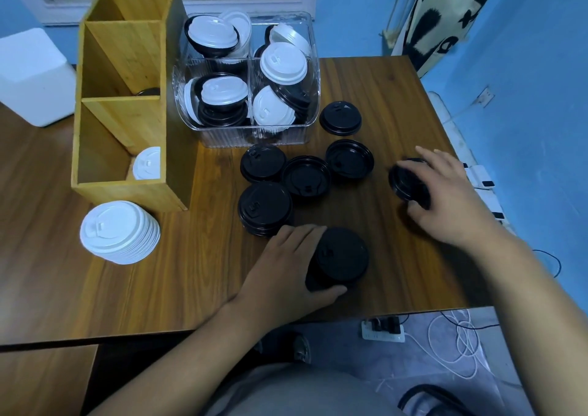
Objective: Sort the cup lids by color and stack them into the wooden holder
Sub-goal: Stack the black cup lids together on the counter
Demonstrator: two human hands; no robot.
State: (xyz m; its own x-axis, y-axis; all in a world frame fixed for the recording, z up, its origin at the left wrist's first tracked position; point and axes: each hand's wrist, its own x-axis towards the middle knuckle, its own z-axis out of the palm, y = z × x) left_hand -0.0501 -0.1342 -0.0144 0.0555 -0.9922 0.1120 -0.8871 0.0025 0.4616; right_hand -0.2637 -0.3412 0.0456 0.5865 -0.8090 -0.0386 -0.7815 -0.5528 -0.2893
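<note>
The wooden holder (178, 167) is pale, honey-coloured board with a fine straight grain and a smooth satin finish; the surface (159, 288) under it is a darker brown wood grain, smooth, with a soft sheen where light falls; the black lids (306, 176) are thin moulded plastic, glossy along their rims; the white lids (119, 231) are like plastic, duller and nearly matt; the clear bin (254, 135) is transparent hard plastic, ribbed on its walls and shiny; the hanging cloth (445, 17) looks like matt woven fabric.
</note>
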